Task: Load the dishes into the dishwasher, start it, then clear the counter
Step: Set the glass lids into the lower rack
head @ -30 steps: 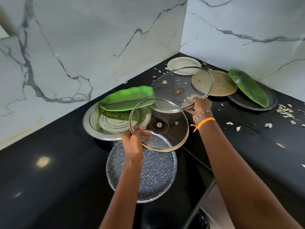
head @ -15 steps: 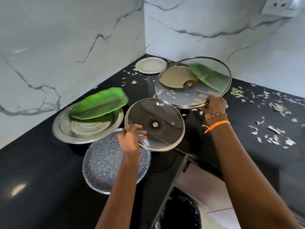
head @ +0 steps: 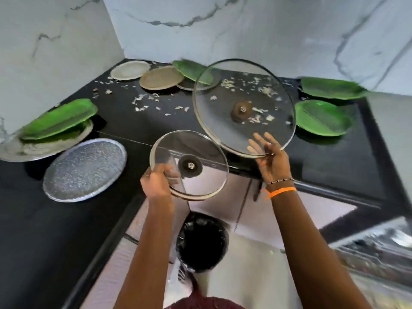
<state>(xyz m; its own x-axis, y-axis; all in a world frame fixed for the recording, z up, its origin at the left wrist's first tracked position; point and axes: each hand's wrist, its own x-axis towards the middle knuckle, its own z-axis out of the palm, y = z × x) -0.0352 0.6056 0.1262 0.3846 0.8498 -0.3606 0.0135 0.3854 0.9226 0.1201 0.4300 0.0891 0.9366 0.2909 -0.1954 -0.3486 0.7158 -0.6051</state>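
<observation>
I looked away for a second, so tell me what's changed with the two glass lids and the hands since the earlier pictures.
Both lids have come off the counter and back toward the person. The left hand has carried the small glass lid out past the counter edge; the right hand has lifted the large glass lid, tilted. Both grips are unchanged. The speckled plate, steel plate and scraps stayed put.

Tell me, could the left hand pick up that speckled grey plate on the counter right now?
Probably not yet. The left hand grips the small glass lid, so it is occupied. The speckled grey plate lies uncovered on the black counter beside it, with nothing between.
</observation>
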